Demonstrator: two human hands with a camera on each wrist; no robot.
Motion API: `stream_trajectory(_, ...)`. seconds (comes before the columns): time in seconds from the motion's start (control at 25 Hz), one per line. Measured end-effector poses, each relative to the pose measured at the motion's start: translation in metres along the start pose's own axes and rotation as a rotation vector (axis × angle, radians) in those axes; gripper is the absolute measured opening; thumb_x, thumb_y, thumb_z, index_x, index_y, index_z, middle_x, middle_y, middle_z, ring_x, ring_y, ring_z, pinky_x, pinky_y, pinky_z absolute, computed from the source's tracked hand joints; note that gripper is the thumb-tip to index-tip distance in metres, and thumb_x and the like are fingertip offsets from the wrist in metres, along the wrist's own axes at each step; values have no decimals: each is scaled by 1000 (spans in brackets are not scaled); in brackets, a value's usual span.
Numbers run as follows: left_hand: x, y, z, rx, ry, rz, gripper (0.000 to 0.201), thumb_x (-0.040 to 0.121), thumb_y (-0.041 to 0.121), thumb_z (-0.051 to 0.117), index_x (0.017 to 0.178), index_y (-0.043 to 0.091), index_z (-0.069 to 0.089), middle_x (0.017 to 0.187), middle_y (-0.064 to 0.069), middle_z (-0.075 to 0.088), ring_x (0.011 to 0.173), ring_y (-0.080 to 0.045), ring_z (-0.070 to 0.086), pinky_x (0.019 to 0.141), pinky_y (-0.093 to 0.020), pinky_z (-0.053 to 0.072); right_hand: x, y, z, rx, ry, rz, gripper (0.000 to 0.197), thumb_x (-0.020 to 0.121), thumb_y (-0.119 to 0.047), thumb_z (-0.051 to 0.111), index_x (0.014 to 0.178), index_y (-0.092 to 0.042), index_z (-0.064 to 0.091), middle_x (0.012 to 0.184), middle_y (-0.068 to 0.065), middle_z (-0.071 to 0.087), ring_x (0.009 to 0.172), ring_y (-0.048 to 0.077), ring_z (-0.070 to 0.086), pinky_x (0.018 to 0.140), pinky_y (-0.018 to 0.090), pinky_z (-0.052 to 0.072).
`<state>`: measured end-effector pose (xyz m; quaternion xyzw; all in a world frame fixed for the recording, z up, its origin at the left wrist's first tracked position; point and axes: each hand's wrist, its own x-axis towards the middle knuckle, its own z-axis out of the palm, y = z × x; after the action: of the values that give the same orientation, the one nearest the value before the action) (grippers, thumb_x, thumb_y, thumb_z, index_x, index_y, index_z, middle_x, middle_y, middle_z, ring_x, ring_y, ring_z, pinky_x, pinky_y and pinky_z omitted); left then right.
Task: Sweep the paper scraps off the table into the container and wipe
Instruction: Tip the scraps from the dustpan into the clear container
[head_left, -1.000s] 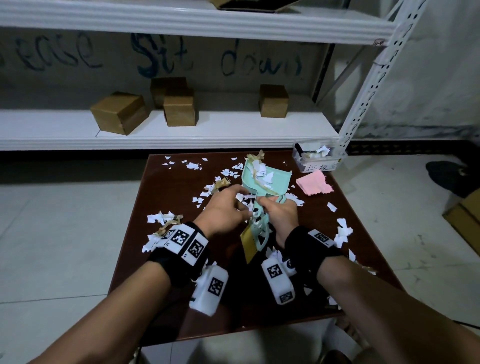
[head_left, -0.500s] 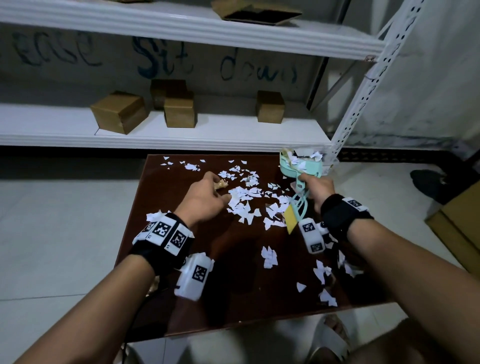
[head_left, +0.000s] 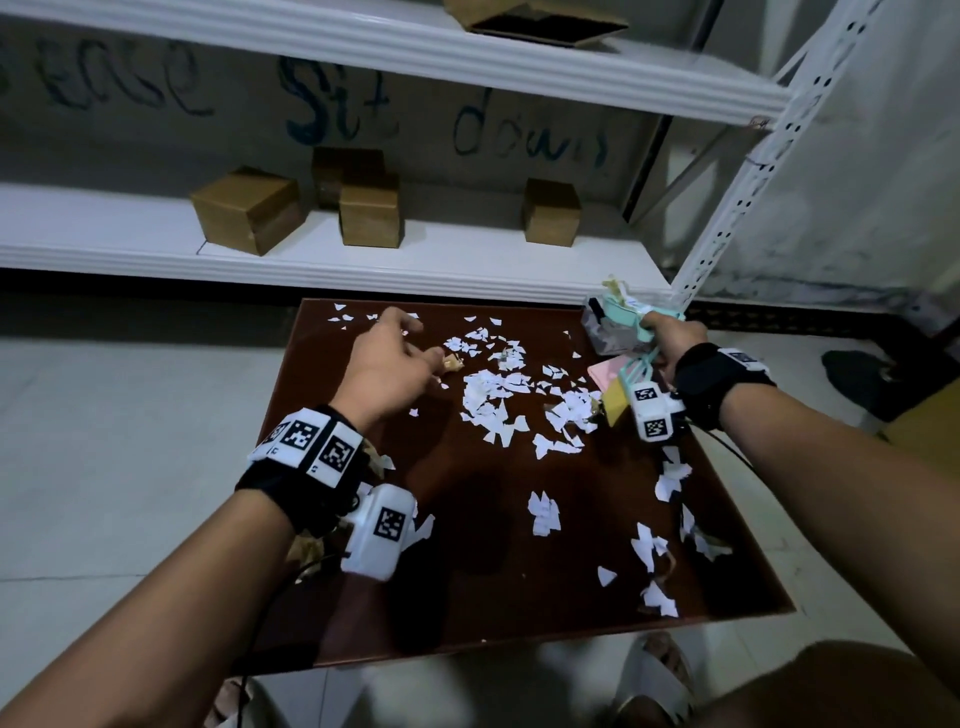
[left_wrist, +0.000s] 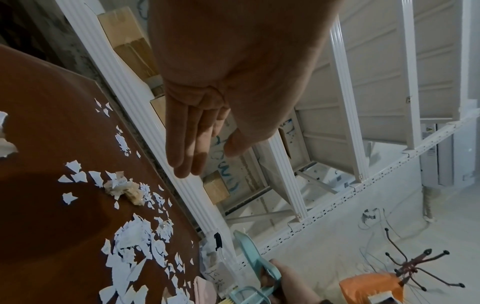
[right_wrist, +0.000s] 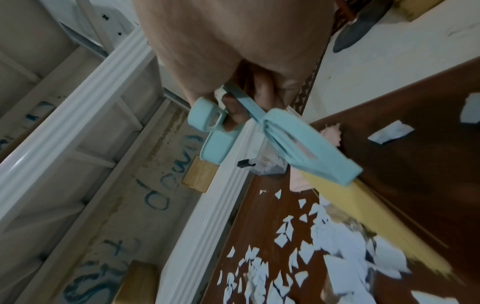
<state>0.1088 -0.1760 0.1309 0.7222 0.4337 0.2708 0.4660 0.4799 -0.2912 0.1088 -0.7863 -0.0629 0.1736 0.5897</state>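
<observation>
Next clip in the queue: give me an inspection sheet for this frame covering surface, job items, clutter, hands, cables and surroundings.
Surface: dark brown table, glossy, with scraps scattered over much of it.
Job's things: white paper scraps, thickest mid-table; teal dustpan tipped over the clear container at the far right corner; brush with yellow bristles in the same hand; pink cloth beside the container.
Clutter: crumpled brown paper bits among the scraps.
Hands: left hand empty above the table, fingers straight; right hand grips the dustpan and brush handles.
Cables: a thin black lead trails from the right wrist unit.
Surroundings: white shelving holding cardboard boxes; blue writing on the wall.
</observation>
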Motion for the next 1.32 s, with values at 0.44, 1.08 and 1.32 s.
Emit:
stream_trajectory(0.44,2,6,-13,-172,33,-20,27,94,13,64,97,28,42,75,-2,78,67,-22,76,85,-51,61,37,-14,-8,-420,-131,37,20,98,-19,63,85,-5,60,82,11,54,55,19,42,40,26,37)
stream_trajectory(1.08,2,14,-14,-178,44,-30,26,95,12,64,104,22,42,77,-5,79,66,-25,76,74,-43,63,69,-7,-19,-628,-264,-45,54,100,-31,54,146,-3,52,112,8,52,81,23,52,106,43,47)
stream_trajectory(1.32,3,16,-8,-218,16,-36,26,96,9,64,108,17,43,74,-7,78,60,-22,74,66,-42,63,56,-6,-19,-569,-173,-64,51,101,-25,55,143,4,54,124,22,60,101,20,48,101,42,49)
